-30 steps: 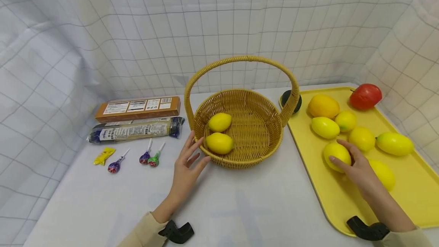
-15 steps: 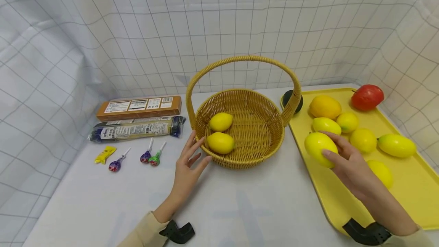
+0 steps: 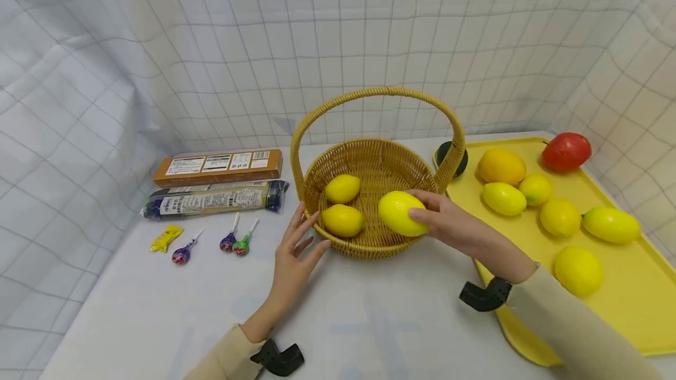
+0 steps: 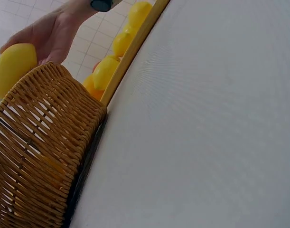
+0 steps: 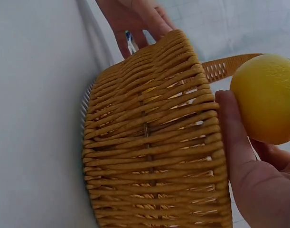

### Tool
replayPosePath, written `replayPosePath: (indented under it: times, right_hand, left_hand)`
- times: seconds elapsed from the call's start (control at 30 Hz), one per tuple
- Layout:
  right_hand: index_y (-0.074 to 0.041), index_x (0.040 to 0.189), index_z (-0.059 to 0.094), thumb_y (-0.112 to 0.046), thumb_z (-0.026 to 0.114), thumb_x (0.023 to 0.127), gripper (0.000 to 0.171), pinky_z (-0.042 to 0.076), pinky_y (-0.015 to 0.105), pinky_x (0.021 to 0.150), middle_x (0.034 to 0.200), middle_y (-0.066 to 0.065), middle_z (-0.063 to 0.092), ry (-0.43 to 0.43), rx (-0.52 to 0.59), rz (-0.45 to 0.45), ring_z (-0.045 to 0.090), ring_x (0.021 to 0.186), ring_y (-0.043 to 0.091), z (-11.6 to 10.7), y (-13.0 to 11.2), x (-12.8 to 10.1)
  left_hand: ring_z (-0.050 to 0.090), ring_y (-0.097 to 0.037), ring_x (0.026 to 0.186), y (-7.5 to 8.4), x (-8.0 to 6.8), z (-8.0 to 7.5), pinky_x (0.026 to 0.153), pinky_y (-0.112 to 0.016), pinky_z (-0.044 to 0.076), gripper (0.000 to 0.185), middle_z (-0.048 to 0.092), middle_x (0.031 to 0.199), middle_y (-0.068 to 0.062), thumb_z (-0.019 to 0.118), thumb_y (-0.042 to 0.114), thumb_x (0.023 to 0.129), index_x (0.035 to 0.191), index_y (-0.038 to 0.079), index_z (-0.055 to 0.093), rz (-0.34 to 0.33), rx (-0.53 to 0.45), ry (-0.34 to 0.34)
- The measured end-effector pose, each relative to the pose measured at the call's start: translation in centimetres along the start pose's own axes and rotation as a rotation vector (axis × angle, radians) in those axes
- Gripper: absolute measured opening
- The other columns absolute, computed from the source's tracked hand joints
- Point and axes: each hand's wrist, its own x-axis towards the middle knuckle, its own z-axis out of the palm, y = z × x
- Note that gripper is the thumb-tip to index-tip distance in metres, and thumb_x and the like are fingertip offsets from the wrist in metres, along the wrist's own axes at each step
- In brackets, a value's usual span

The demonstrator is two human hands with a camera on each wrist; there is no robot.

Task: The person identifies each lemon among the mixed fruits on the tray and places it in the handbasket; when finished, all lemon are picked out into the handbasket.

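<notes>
My right hand (image 3: 443, 216) grips a yellow lemon (image 3: 399, 213) over the front right of the wicker basket (image 3: 369, 248). In the right wrist view the lemon (image 5: 268, 99) sits between thumb and fingers, just past the basket's rim. Two more lemons, one (image 3: 342, 189) behind the other (image 3: 342, 220), lie on the left side inside the basket. At the basket's front left, my left hand (image 3: 296, 263) has its fingers spread, fingertips right at the rim. The tall basket handle (image 3: 377, 92) arches above.
On the right, a yellow tray (image 3: 634, 286) bears several yellow fruits, an orange-yellow fruit (image 3: 502, 166), a red fruit (image 3: 567, 152) and a dark green one (image 3: 458, 160). To the left lie a brown box (image 3: 219, 168), a plastic-wrapped packet (image 3: 213, 200), lollipops (image 3: 242, 246) and a yellow candy (image 3: 166, 238).
My right hand has lifted the lemon off the tray and carried it left over the basket. The left hand stays at the rim.
</notes>
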Motion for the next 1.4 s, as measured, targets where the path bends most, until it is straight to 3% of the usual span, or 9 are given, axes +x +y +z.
replayPosePath:
  times: [0.17,0.37,0.63,0.8,0.9,1.03,1.2,1.3,1.4]
  right_hand:
    - [0.002,0.141,0.033,-0.028,0.061,0.091,0.064,0.046,0.034,0.085,0.125,0.015,0.047,-0.113,-0.161,0.075,0.049,0.103,0.026,0.7,0.2,3.1]
    - [-0.003,0.138,0.041,-0.030,0.061,0.091,0.058,0.043,0.038,0.090,0.126,0.010,0.051,-0.223,-0.375,0.127,0.049,0.108,0.024,1.5,0.9,5.8]
    - [-0.009,0.137,0.044,-0.027,0.061,0.092,0.051,0.036,0.046,0.099,0.135,0.012,0.046,-0.116,-0.502,0.183,0.041,0.124,0.028,3.2,1.5,8.1]
    - [-0.005,0.137,0.043,-0.016,0.056,0.095,0.046,0.032,0.048,0.102,0.136,0.018,0.043,-0.064,-0.504,0.174,0.038,0.125,0.034,3.4,1.5,8.6]
    - [-0.002,0.137,0.043,-0.013,0.055,0.096,0.044,0.035,0.045,0.101,0.136,0.019,0.044,0.007,-0.447,0.111,0.041,0.124,0.032,2.8,1.3,8.1]
    - [0.000,0.136,0.043,-0.015,0.053,0.097,0.043,0.038,0.038,0.099,0.136,0.018,0.045,0.114,-0.343,-0.035,0.043,0.123,0.027,1.4,0.1,5.2]
    - [0.002,0.132,0.046,-0.012,0.049,0.099,0.036,0.039,0.023,0.096,0.132,0.013,0.049,0.284,-0.371,-0.201,0.046,0.120,0.019,-1.4,-2.1,-3.3]
    - [0.003,0.130,0.049,-0.005,0.046,0.098,0.032,0.040,0.015,0.090,0.126,0.007,0.053,0.464,-0.455,-0.255,0.048,0.114,0.012,-3.8,-1.9,-9.4]
    - [-0.003,0.131,0.050,-0.003,0.046,0.098,0.034,0.037,0.009,0.088,0.124,-0.002,0.053,0.722,-0.545,-0.215,0.046,0.112,0.006,-6.6,0.3,-14.5]
  left_hand:
    - [0.023,-0.038,0.134,-0.5,0.0,0.4,0.091,-0.058,0.040,0.050,0.020,0.150,-0.022,0.062,-0.012,0.083,0.130,-0.012,0.046,0.010,-0.015,-0.006]
    - [0.024,-0.025,0.136,-2.9,0.0,0.5,0.093,-0.051,0.042,0.052,0.021,0.152,-0.006,0.064,-0.006,0.085,0.134,-0.001,0.049,0.003,-0.010,0.001]
    - [0.025,-0.021,0.135,-3.5,0.1,0.5,0.094,-0.044,0.043,0.052,0.022,0.152,0.000,0.065,-0.002,0.086,0.135,0.005,0.050,0.001,0.005,0.009]
    - [0.026,-0.025,0.135,-2.3,0.3,0.7,0.093,-0.051,0.042,0.051,0.022,0.152,-0.006,0.064,-0.005,0.085,0.134,-0.002,0.049,-0.015,-0.006,0.007]
    - [0.026,-0.030,0.134,-1.3,0.4,0.9,0.093,-0.056,0.040,0.050,0.021,0.151,-0.014,0.062,-0.009,0.085,0.133,-0.007,0.047,-0.012,-0.019,0.001]
    - [0.026,-0.035,0.134,-0.4,0.4,1.0,0.092,-0.058,0.039,0.049,0.020,0.150,-0.020,0.062,-0.011,0.084,0.131,-0.011,0.047,-0.020,-0.021,0.004]
    - [0.025,-0.035,0.134,-0.2,0.3,0.8,0.092,-0.058,0.039,0.049,0.021,0.150,-0.020,0.062,-0.012,0.084,0.130,-0.012,0.046,-0.017,-0.012,-0.004]
    - [0.024,-0.036,0.134,-0.1,0.3,0.6,0.092,-0.058,0.039,0.049,0.020,0.150,-0.020,0.062,-0.011,0.084,0.131,-0.012,0.046,-0.008,0.001,-0.008]
    - [0.023,-0.034,0.135,0.0,0.4,0.3,0.093,-0.056,0.039,0.050,0.020,0.151,-0.019,0.062,-0.010,0.084,0.131,-0.011,0.046,-0.015,0.012,-0.007]
